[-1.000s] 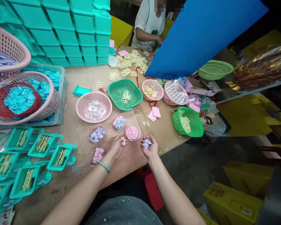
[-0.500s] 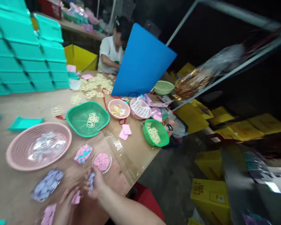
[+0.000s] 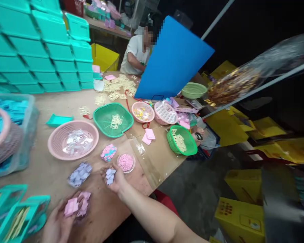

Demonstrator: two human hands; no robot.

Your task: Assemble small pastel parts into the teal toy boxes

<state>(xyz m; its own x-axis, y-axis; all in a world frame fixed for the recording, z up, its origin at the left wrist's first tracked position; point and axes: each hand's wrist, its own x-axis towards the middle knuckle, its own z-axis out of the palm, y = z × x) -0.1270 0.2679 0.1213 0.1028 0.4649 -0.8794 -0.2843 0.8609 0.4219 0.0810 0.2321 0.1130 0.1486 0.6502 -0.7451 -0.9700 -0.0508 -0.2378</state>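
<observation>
My right hand [image 3: 119, 184] is cupped palm up with several small lavender plastic pieces [image 3: 110, 176] in it. At the lower left my left hand [image 3: 58, 219] has its fingers curled round pink pieces [image 3: 71, 206]. Touching or very near it is a clear pack of more pink pieces [image 3: 84, 202]; exactly how they meet is hard to see. Between and beyond the hands lies a clear container of lavender pieces [image 3: 80, 174]. Past my right hand stand a round tub of tiny pink bits [image 3: 126, 163] and a container of pink and blue pieces [image 3: 108, 152].
Pink baskets [image 3: 52, 143], green baskets [image 3: 98, 116] and a teal tray [image 3: 58, 120] spread across the table [image 3: 48, 175]. Teal boxes [image 3: 25, 47] are stacked at the back left. A blue board [image 3: 174, 60] stands upright; behind it a person [image 3: 134, 55] works. Yellow cartons [image 3: 239, 216] sit right.
The view has swung left, bringing in teal trays and a tub of blue pieces. My hands have moved apart. My right palm has turned up, showing the lavender pieces.
</observation>
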